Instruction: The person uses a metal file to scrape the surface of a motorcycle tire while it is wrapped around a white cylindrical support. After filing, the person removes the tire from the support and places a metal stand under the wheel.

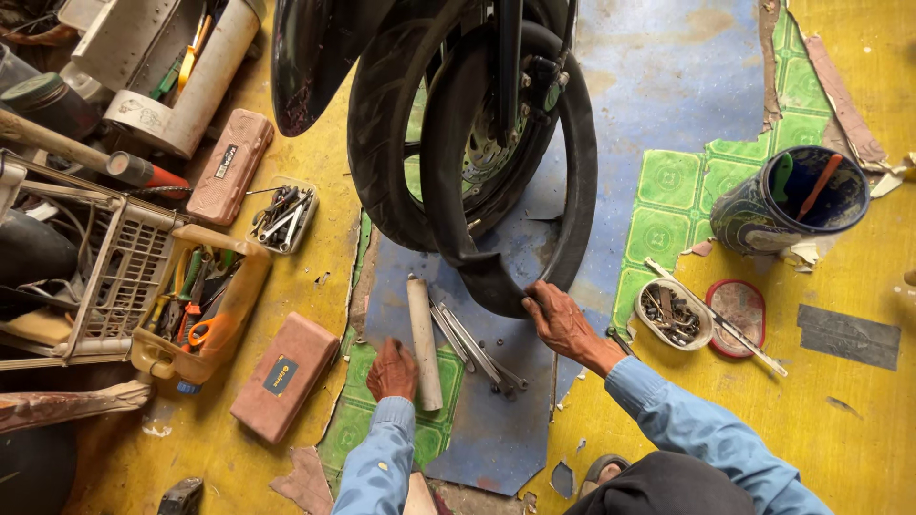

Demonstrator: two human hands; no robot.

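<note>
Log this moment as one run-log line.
left hand: on pale tube | right hand: gripping inner tube | wrenches: between hands

Orange tool tray (243, 286), painted bucket (754, 215)

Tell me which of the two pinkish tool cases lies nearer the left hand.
The lower case, just beside the left hand; the other case lies farther up.

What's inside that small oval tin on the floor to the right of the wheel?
The oval tin holds a heap of small dark metal bits, probably nuts and bolts. A long thin rod lies across its rim. The pieces underneath and the tin's bottom are covered.
</note>
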